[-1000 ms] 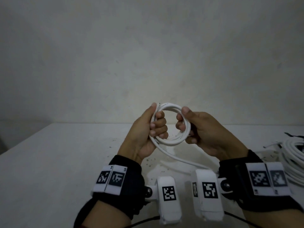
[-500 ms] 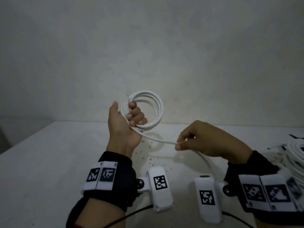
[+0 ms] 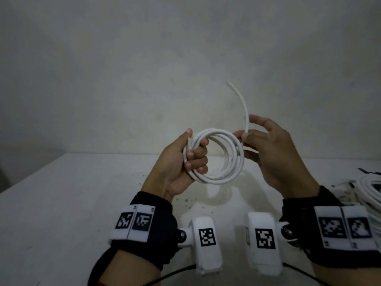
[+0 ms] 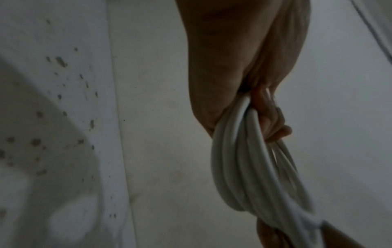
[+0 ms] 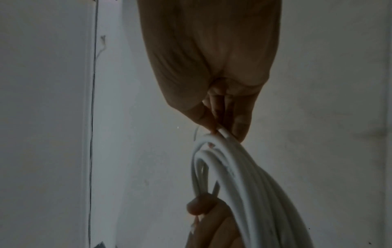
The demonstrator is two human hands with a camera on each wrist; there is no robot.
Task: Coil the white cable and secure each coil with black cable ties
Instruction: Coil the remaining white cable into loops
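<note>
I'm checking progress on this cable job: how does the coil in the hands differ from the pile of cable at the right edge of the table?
The coil is held up by both hands; the pile lies on the table. The coil is a small neat ring with one free end sticking up; the pile looks bulkier and looser. Both are white cable.

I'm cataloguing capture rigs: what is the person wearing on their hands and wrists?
Both hands are bare. The left wrist and right wrist each carry a black wrap with a white band bearing two black-and-white square markers, plus a white rounded camera pod with its own marker on a ball joint. Thin black cables trail off.
</note>
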